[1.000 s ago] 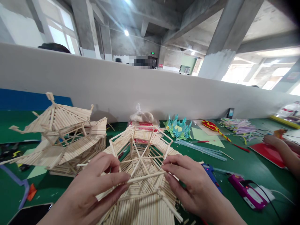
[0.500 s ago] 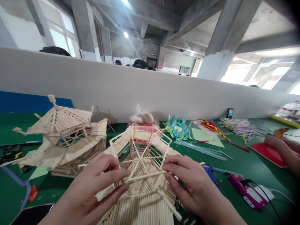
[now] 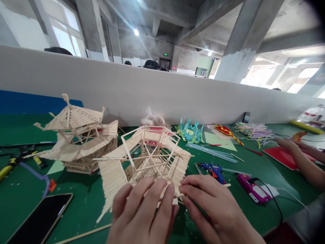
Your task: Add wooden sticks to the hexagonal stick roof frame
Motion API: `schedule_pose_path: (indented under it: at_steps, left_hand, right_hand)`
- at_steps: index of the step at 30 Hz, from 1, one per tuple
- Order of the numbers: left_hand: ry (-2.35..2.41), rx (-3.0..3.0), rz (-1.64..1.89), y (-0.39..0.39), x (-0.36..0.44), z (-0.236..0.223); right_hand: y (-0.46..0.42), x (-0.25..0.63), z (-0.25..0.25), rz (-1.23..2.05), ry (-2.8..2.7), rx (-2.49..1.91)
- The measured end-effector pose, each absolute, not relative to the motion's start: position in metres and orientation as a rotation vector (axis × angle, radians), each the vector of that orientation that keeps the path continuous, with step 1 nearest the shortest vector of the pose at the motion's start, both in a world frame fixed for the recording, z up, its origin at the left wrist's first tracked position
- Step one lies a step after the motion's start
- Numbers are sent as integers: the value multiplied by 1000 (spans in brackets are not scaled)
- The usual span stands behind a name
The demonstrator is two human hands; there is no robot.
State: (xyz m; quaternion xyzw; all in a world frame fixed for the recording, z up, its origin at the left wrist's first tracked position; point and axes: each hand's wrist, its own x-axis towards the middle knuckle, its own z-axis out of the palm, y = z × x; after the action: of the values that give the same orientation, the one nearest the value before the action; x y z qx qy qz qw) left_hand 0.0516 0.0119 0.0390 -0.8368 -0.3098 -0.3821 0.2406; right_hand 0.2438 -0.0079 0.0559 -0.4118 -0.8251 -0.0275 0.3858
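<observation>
A pavilion-like model of thin wooden sticks [image 3: 111, 183] stands in front of me, with an open hexagonal frame [image 3: 126, 149] on top and sloping stick roofs around it. My left hand [image 3: 147, 210] curls over its near side, fingers closed; its palm hides that part of the model. Close beside it, my right hand [image 3: 210, 206] pinches a wooden stick [image 3: 179, 195] between thumb and fingers. The stick runs toward my left fingertips, which close over its other end, mostly out of sight. A second, roofed stick model [image 3: 76, 118] stands at the left.
A phone [image 3: 40, 217], pliers [image 3: 38, 159] and purple strip lie left. Rightward are a blue glue gun [image 3: 213, 169], clear glue sticks [image 3: 210, 152], a magenta device [image 3: 254, 188] with cables, and a teal paper ornament [image 3: 190, 130]. Another person's hands [image 3: 286, 145] rest by a red sheet [image 3: 279, 157].
My hands have come down nearer to me and closer together, the left moving right across the model's near side. The hexagonal frame's top is now uncovered. The view has shifted slightly.
</observation>
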Motion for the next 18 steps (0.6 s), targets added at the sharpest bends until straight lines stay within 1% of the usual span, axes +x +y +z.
schedule_pose_path:
  at_steps: [2,5,11,14,18]
  left_hand:
    - [-842,-2356,-970,5,55,35]
    - [-899,-2412,-946,-4,60,29]
    - [-843,-2277,-1089,-14,67,27]
    - [-786,-2390,-948,-16,64,30]
    - [-838,-2290,-1102,-16,63,27]
  right_hand:
    - [-14,241,54,-49,-2108,-1040]
    - [-20,239,51,-43,-2104,-1041]
    - [-28,234,49,5,-2108,-1059]
    - [-30,230,51,12,-2103,-1045]
    - [-30,223,52,18,-2108,-1038]
